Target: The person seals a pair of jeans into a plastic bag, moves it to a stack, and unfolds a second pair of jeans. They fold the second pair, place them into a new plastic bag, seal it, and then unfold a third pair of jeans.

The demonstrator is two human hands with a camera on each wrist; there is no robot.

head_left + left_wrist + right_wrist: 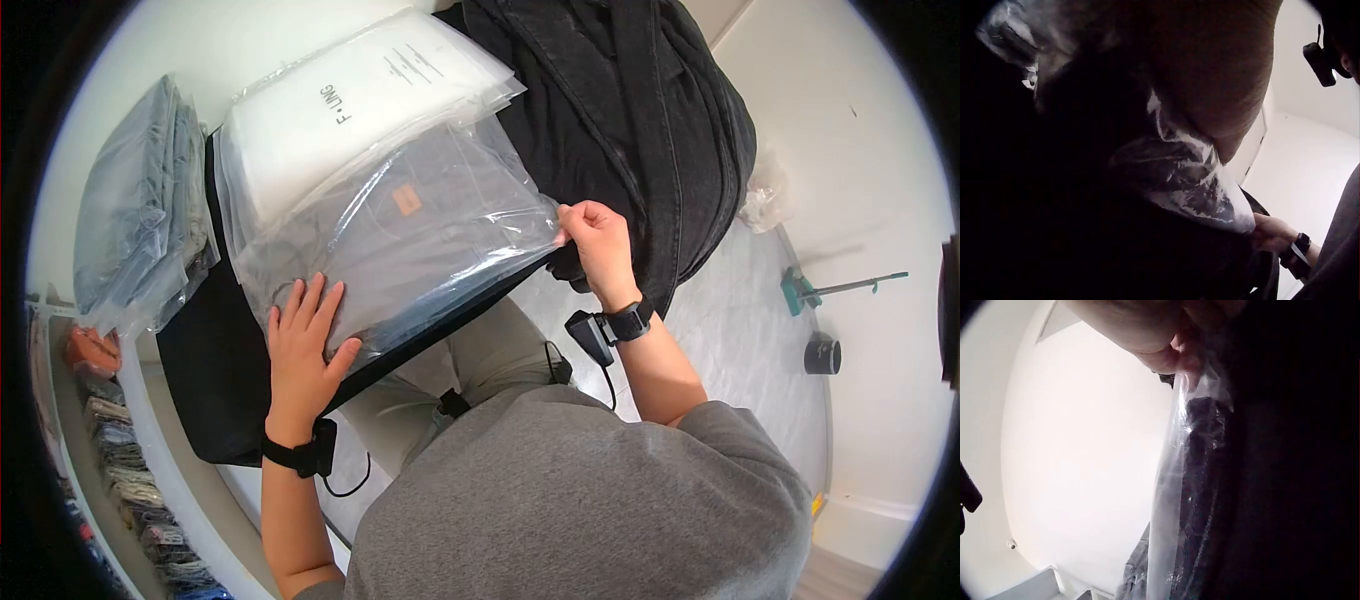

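A clear plastic bag [440, 200] with folded grey trousers inside, an orange-brown patch [407, 200] showing through, lies on a black surface in the head view. My right hand [598, 245] pinches the bag's right corner between thumb and fingers. In the right wrist view that pinched plastic [1175, 456] runs down from the fingertips along dark cloth. My left hand [305, 345] rests with fingers spread on the bag's near left part. The left wrist view is mostly dark, with shiny plastic [1191, 181] stretching toward the right hand.
White printed plastic bags [370, 100] overlap the far side of the clear bag. Bagged garments [140, 210] are stacked at the left, above a shelf of folded clothes [135, 480]. Black jeans [640, 130] are heaped at the right. A green-headed broom [800, 290] lies farther right.
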